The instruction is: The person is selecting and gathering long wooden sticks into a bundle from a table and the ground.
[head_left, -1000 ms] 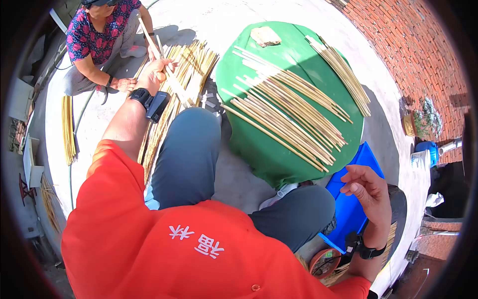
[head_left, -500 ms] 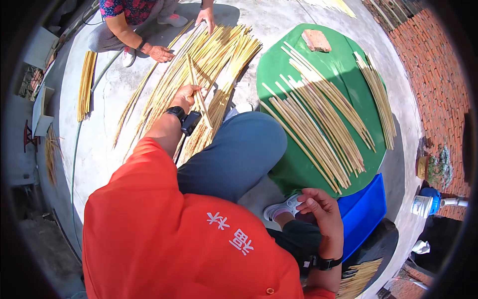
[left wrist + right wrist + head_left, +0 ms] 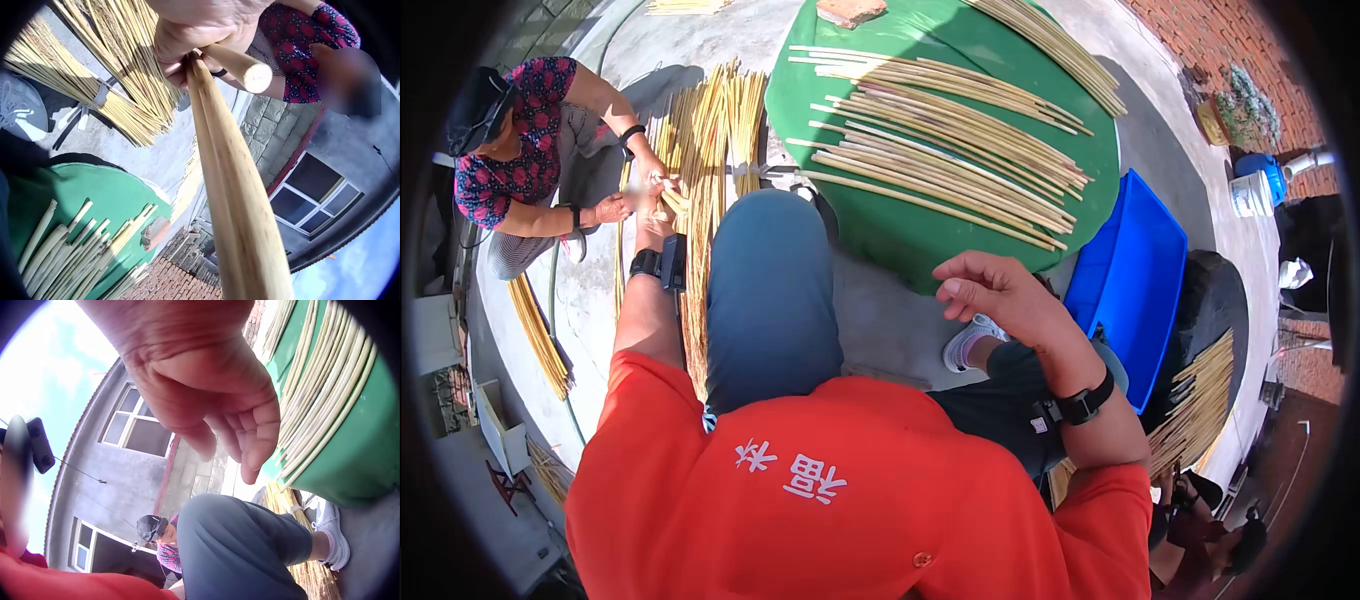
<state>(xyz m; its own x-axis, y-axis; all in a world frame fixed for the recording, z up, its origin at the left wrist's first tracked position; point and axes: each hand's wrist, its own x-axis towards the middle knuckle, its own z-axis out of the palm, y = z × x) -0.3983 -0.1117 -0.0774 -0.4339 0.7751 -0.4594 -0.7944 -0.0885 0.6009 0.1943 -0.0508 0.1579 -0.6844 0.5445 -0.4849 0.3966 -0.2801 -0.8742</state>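
Observation:
My left hand (image 3: pixel 655 230) grips a few thick pale stalks (image 3: pixel 231 187) out to the left. In the left wrist view, two run side by side toward the camera and another shows its cut round end. Another person's hands (image 3: pixel 611 208) are right beside mine, over a bundle of thin stalks (image 3: pixel 705 150) on the ground. My right hand (image 3: pixel 1005 295) is held in the air near the green-covered table (image 3: pixel 900 240), its fingers loosely bent and nothing in them. Rows of cut stalks (image 3: pixel 960 140) lie on the green cloth.
A brick piece (image 3: pixel 850 10) sits at the table's far edge. The blue tub (image 3: pixel 1135 290) stands right of the table, with more stalks (image 3: pixel 1200 405) beyond it. A small bundle (image 3: pixel 538 335) lies at the far left. My bent knee (image 3: pixel 770 260) is between the bundle and table.
The left hand has moved farther out with its stalks, up to the other person's hands. That person has leaned in. The right hand has moved forward from the body, still holding nothing.

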